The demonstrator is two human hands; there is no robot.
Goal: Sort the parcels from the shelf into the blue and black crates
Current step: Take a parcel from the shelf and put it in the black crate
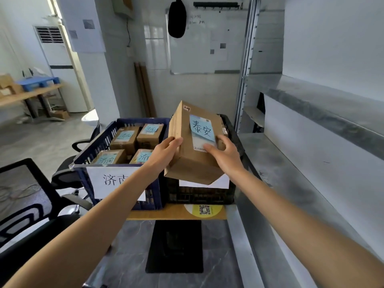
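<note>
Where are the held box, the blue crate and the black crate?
held box [192, 161], head view, bare cardboard below its label
blue crate [143, 121], head view, far rim
black crate [199, 196], head view, front wall

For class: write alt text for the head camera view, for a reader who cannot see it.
The left hand and right hand hold a tilted cardboard parcel with a blue handwritten label over the black crate. The blue crate beside it, on the person's left, holds four labelled parcels.
</note>
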